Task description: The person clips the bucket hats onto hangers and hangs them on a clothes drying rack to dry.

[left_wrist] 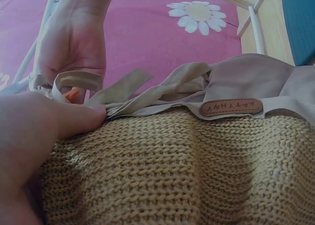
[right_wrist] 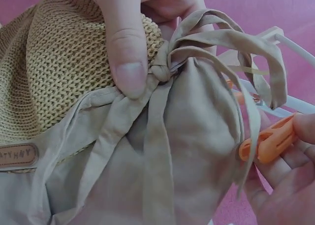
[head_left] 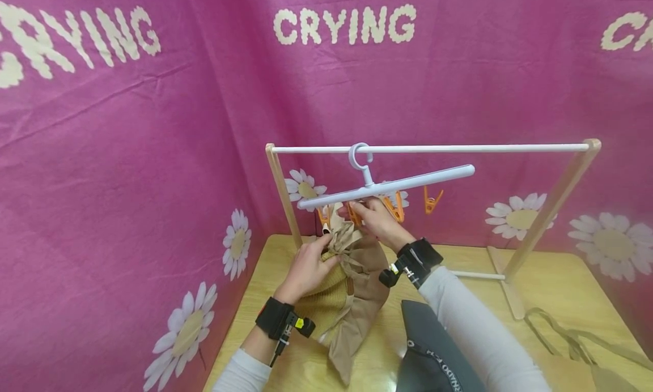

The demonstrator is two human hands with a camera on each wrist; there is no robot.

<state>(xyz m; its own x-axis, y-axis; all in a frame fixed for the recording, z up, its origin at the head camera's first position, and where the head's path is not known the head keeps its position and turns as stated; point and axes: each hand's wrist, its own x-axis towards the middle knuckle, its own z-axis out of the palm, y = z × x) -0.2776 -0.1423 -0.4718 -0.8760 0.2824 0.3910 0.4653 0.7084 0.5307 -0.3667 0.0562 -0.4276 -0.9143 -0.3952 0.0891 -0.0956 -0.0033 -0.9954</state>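
Observation:
A sun hat [head_left: 364, 301] with a tan knitted crown and a beige cloth brim hangs below the left half of a pale hanger [head_left: 408, 182]. My left hand [head_left: 306, 267] pinches its edge beside a knotted cloth tie [right_wrist: 160, 72], thumb on top. A small brown label [left_wrist: 231, 107] sits along the brim seam. Just under the hanger bar, my right hand [head_left: 380, 222] holds an orange clip [right_wrist: 275, 139] between thumb and fingers, close to the loose tie ends. Another orange clip [head_left: 323, 216] hangs left of it, above my left hand.
The hanger hooks over the white rail [head_left: 459, 149] of a wooden-sided rack [head_left: 553, 202]. Two more orange clips, one [head_left: 395, 208] near my right hand, hang further right. A dark cap with lettering [head_left: 433, 346] and a beige strapped item [head_left: 571, 363] lie on the table [head_left: 255, 301].

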